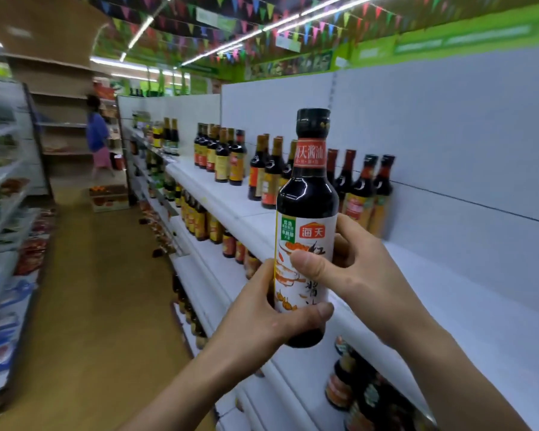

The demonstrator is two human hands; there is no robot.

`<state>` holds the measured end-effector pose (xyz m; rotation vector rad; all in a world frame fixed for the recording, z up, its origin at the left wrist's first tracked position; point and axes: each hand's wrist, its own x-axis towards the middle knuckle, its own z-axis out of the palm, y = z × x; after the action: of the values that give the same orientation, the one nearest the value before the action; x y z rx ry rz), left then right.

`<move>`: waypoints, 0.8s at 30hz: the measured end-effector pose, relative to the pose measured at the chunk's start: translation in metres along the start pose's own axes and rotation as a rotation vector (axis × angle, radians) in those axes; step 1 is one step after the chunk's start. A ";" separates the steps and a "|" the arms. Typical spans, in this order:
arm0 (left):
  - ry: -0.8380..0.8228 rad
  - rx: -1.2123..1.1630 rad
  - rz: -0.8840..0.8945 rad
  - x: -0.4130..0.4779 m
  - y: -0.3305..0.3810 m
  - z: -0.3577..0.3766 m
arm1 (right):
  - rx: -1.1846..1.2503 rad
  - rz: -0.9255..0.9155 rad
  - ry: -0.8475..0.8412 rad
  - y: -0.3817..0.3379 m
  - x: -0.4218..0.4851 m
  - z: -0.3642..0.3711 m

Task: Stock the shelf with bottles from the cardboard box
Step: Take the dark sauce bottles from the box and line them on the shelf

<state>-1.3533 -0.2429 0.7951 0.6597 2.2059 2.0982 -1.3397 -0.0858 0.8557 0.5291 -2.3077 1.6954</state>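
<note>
**A:** In the hands?

**B:** One dark sauce bottle (305,219), upright, with a black cap and a white label printed in red and orange. Held in the air just before the front edge of the white top shelf (448,290), not set down.

**A:** Gripped how?

**B:** From the left by the left hand (262,312), fingers wrapped round the lower label, thumb lying across the front near the base. From the right by the right hand (355,269), curled round the middle, thumb pressed flat on the label.

**A:** On the shelf itself?

**B:** Behind the held bottle, a row of similar dark bottles (364,188) standing near the back panel, in small groups running off to the left. More bottles (199,219) crowded on the shelf below.

**A:** Farther off?

**B:** Brown aisle floor (91,290) on the left, with blurred shelving opposite. At the far end, a person in a blue top (97,132) — and overhead, strings of coloured pennants (246,14).
</note>
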 end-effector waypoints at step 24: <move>-0.543 -0.059 0.041 0.100 -0.008 0.209 | -0.220 0.213 0.561 0.042 -0.076 -0.181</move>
<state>-1.3833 -0.0130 0.7946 1.1167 1.8337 1.7169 -1.2930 0.1095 0.8451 -0.2218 -2.1325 1.4063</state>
